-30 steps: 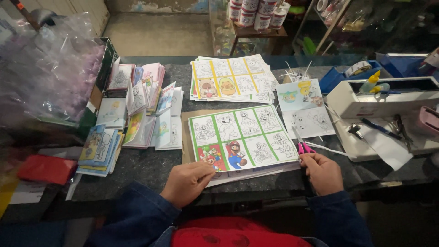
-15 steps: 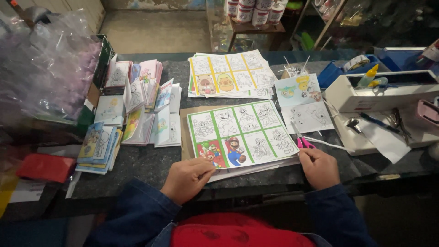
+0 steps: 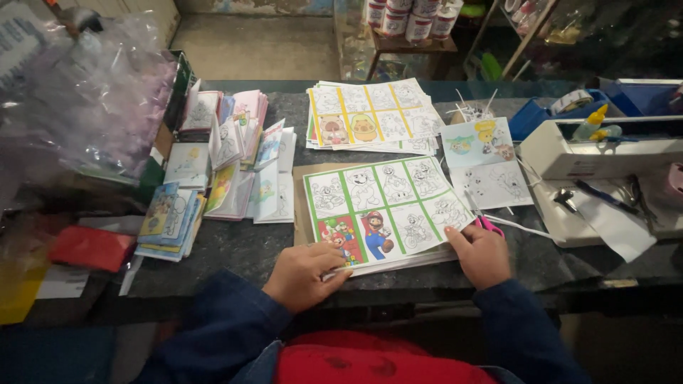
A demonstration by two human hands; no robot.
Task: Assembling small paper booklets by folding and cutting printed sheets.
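The stack of printed colouring sheets (image 3: 388, 210) lay between the hands. The left hand (image 3: 304, 274) pinched its near-left corner with curled fingers; the right hand (image 3: 484, 254) pressed half-open on its right edge. Light, floppy, slippery paper: probably best gripped at opposite edges.

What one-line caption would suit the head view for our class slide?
Two bare hands, left hand and right hand, steady a green-bordered sheet of cartoon colouring pictures on a dark stone counter.
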